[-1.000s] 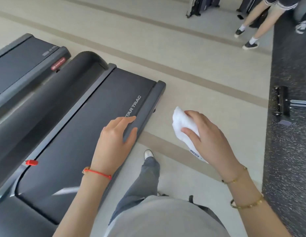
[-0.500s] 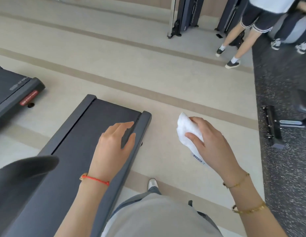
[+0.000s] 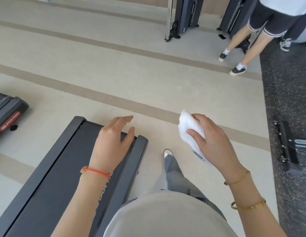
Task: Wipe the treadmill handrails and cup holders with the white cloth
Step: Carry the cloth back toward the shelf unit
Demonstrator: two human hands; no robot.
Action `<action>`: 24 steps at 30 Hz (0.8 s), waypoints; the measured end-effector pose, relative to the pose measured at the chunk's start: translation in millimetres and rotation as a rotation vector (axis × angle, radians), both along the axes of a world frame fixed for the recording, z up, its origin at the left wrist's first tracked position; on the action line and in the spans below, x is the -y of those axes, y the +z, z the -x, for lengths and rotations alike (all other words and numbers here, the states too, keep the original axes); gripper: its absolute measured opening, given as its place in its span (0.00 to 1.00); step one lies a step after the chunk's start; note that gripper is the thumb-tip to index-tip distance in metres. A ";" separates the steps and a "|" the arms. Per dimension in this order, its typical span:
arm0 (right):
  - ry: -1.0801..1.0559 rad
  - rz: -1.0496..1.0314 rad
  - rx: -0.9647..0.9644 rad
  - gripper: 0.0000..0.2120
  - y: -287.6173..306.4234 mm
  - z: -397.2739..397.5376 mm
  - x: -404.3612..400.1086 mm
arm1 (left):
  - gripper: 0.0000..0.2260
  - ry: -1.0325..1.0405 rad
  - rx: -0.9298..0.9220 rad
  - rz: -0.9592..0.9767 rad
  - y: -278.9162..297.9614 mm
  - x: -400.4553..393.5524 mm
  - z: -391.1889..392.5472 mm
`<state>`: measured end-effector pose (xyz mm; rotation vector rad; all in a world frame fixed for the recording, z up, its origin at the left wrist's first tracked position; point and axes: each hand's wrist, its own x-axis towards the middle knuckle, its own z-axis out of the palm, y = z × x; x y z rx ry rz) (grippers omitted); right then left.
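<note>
Fingers [image 3: 195, 132] and thumb of the right hand [image 3: 215, 142] curl round the white cloth [image 3: 189, 129], which is bunched in the grip and held in the air above the pale floor [image 3: 114, 69], its printed label hanging below the palm. On the left hand [image 3: 113, 142] the fingers lie nearly straight and relaxed, thumb spread, holding nothing; the hand hovers over the rear end of the treadmill deck [image 3: 67, 161], and contact with it cannot be told. The cloth is well apart from the treadmill, off its right side.

No handrail or cup holder shows in the head view, only the dark belt and its side rail, so wiping looks not yet under way; the step in hand seems to be moving along beside the machine. Next, the cloth must be carried to the console end and laid on a rail with the grip kept firm.

Farther out, 1 more treadmill [image 3: 8, 113] sits at far left, and another person's legs [image 3: 242, 41] stand near weight machines [image 3: 184, 16] beyond.
</note>
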<state>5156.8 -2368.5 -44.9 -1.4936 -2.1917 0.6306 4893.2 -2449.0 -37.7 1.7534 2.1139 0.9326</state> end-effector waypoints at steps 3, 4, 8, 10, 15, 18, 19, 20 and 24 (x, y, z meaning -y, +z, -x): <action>0.019 -0.004 -0.001 0.14 4.4 10.6 -85.9 | 0.13 0.041 0.009 -0.008 1.8 -77.4 11.2; 0.026 -0.006 0.001 0.14 7.2 14.2 -115.4 | 0.13 0.059 0.013 -0.011 4.1 -103.2 15.0; 0.087 -0.019 0.017 0.14 18.9 40.3 -232.4 | 0.13 0.139 -0.003 -0.029 16.0 -196.3 35.0; 0.132 -0.016 0.033 0.14 23.7 59.8 -283.6 | 0.13 0.185 -0.002 -0.018 19.1 -234.1 48.7; 0.220 -0.006 0.030 0.14 21.5 118.5 -389.0 | 0.13 0.319 0.017 -0.003 13.4 -311.1 92.4; 0.278 0.004 0.026 0.14 11.1 160.4 -446.2 | 0.13 0.364 0.046 -0.004 2.3 -359.7 127.2; 0.291 0.003 0.021 0.14 7.4 176.3 -465.8 | 0.13 0.370 0.051 -0.007 -1.8 -377.3 141.0; 0.304 0.002 0.018 0.13 4.1 193.3 -485.9 | 0.13 0.371 0.053 -0.010 -5.4 -395.8 156.1; 0.358 0.002 0.029 0.13 -0.7 272.4 -569.1 | 0.13 0.407 0.045 -0.031 -9.3 -471.6 227.6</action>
